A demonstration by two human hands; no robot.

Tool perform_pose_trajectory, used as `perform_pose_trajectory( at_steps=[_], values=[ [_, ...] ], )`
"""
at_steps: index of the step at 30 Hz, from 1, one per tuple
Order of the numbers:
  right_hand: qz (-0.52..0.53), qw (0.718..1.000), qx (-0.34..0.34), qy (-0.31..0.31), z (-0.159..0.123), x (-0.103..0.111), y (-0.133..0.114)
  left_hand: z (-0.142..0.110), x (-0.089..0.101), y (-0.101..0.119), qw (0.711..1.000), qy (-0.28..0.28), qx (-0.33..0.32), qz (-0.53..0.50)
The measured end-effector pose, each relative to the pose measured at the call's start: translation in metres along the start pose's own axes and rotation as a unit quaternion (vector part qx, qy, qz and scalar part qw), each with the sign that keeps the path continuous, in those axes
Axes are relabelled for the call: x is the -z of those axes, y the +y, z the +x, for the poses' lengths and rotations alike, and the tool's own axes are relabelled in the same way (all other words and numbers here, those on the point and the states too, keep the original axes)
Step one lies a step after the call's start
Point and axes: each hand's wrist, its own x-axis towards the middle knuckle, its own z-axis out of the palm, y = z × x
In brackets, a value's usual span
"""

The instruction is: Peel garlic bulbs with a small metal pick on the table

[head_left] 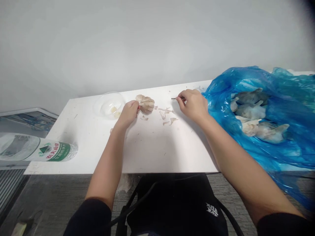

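Centrally, on a white table [147, 147], the left hand [128, 114] grasps a garlic bulb [146, 105], its fingers closed against the bulb's near side. At 3 o'clock from the bulb, the right hand [193, 105] pinches a thin dark sliver [175, 98] between thumb and forefinger; it is perhaps a small blade or pin, though the fingers hide most of it. Papery garlic skins [166, 114] lie scattered at 4 o'clock. A clear plastic bowl [103, 105] holding pale cloves [113, 109] stands at 9 o'clock. More garlic bulbs [251, 111] lie in a blue plastic bag [290, 154] at 3 o'clock, and a water bottle [41, 149] lies on its side at 8 o'clock.
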Motion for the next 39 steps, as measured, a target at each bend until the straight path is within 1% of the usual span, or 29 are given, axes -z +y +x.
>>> perform_pose_trajectory(
  at_steps=[4,8,11,15,20,26,32,35,39],
  values=[
    [0.058,0.997,0.053,-0.005,-0.001,0.005,-0.008,-0.007,-0.002,0.015,0.999,-0.003,-0.009,0.035],
    [0.143,0.985,0.091,-0.019,-0.001,0.009,-0.014,-0.014,-0.004,0.027,0.993,-0.031,-0.064,0.097],
    [0.207,0.971,0.11,-0.05,-0.001,0.01,-0.017,-0.017,-0.005,0.032,0.987,-0.059,-0.095,0.115],
    [0.249,0.959,0.121,-0.064,-0.002,0.011,-0.021,-0.019,-0.005,0.034,0.982,-0.092,-0.104,0.129],
    [0.259,0.956,0.119,-0.07,-0.003,0.012,-0.022,-0.02,-0.004,0.033,0.98,-0.105,-0.106,0.13],
    [0.275,0.952,0.12,-0.06,-0.003,0.011,-0.021,-0.02,-0.004,0.035,0.979,-0.11,-0.105,0.135],
    [0.291,0.943,0.13,-0.099,-0.003,0.01,-0.023,-0.021,-0.003,0.037,0.977,-0.122,-0.106,0.14],
    [0.271,0.949,0.132,-0.095,-0.003,0.009,-0.024,-0.021,-0.004,0.037,0.977,-0.123,-0.103,0.139],
    [0.225,0.964,0.129,-0.057,-0.004,0.01,-0.025,-0.02,-0.004,0.036,0.978,-0.115,-0.094,0.147]
  ],
)
